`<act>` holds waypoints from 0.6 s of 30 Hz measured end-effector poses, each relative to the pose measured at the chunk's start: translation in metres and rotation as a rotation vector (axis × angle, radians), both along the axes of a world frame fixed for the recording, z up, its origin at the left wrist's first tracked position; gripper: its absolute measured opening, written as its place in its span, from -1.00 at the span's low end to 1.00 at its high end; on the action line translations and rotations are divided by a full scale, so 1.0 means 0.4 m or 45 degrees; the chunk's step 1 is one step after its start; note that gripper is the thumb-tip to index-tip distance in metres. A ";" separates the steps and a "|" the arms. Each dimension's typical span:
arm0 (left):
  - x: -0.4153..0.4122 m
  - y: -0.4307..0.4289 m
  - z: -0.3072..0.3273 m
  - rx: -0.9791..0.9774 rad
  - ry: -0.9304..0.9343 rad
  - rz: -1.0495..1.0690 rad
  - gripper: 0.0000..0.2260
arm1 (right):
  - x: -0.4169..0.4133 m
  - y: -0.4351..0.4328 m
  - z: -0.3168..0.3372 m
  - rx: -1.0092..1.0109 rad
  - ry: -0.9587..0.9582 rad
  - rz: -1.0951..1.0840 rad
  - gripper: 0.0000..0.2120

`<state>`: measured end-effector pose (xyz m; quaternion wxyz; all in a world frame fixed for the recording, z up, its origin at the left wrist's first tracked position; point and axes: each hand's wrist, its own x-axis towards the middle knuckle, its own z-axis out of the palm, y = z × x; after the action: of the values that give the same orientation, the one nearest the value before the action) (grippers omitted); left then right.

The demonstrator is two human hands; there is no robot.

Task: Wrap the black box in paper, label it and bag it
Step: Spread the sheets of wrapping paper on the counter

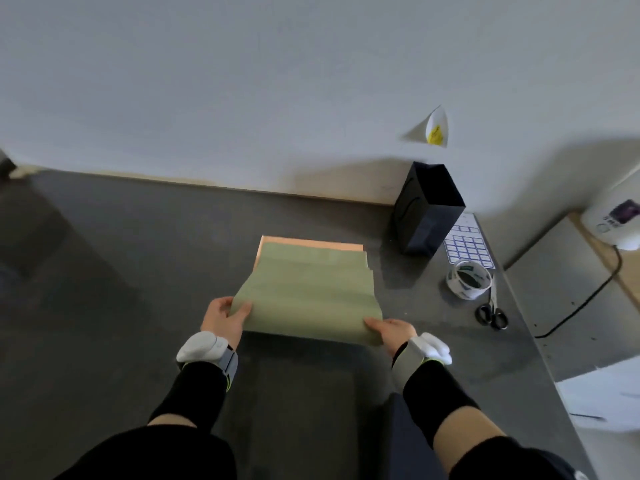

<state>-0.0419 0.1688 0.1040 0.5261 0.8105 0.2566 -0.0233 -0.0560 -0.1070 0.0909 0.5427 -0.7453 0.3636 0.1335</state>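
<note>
Head view: left hand (223, 318) and right hand (391, 332) pinch green paper (308, 292).

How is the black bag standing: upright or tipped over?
Upright. The black bag stands on its base on the grey table, beside the label sheet.
</note>
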 end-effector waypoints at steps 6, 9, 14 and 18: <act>-0.192 0.043 0.004 0.081 0.100 0.025 -0.61 | -0.163 0.044 0.026 0.116 -0.012 0.065 -0.66; -0.256 0.060 0.005 0.120 0.126 0.060 -0.63 | -0.187 0.062 0.030 0.160 -0.019 0.116 -0.60; -0.308 0.099 0.020 0.092 0.057 0.118 -0.60 | -0.208 0.104 0.057 0.029 -0.020 0.329 -0.72; -0.314 0.146 0.018 -0.013 0.000 0.057 -0.60 | -0.216 0.147 0.071 -0.052 -0.067 0.312 -0.79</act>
<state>-0.1677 0.2270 0.1111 0.5305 0.8019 0.2746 -0.0129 -0.1424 -0.0482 0.1192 0.5163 -0.7984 0.2580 0.1716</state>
